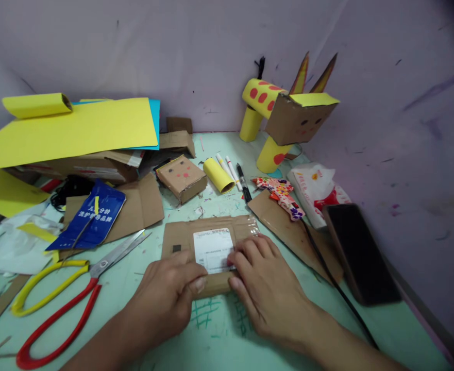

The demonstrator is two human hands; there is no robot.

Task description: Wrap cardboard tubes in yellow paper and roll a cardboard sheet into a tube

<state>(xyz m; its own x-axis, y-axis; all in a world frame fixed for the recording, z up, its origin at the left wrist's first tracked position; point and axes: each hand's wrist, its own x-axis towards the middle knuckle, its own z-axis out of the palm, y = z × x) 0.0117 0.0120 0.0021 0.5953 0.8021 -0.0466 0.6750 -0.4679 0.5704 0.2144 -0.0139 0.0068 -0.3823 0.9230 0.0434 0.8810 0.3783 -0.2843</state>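
A piece of brown cardboard (180, 237) with a white printed label (213, 245) lies flat on the pale green table in front of me. Its near edge is folded up into a narrow strip. My left hand (168, 291) pinches the left part of this edge between thumb and curled fingers. With thumb below and fingers on top, my right hand (263, 278) grips the edge's right part. Scissors (103, 265) with one yellow and one red handle lie partly open, left of my left hand.
A yellow, red-spotted cardboard animal (296, 123) stands at the back right. A small cardboard box with a drawn face (182, 178), a yellow tube (219, 175) and pens (244, 183) lie behind the cardboard. At right are a tissue pack (307, 190) and a phone (362, 252); yellow sheets (95, 129) are at left.
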